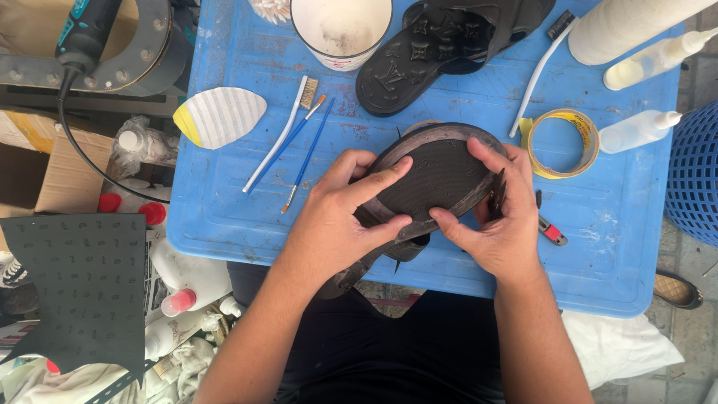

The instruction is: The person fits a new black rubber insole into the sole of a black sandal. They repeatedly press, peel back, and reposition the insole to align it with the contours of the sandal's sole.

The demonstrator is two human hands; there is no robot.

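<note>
A: Where is the sandal [437,176]?

B: Sole up, at the near edge of the blue table [224,217], gripped by both hands. The left hand [340,217] clamps its near side, fingers pressing on the sole; the right hand [493,221] wraps the toe end, thumb underneath.

A: How to press well?

B: I'd work firmly along the rim, keeping the sole piece lined up.

A: Room to move?

B: Tight. The tape roll [562,142] sits just right, the brushes [288,135] left, a second sandal [441,45] behind. The near edge is free.
</note>
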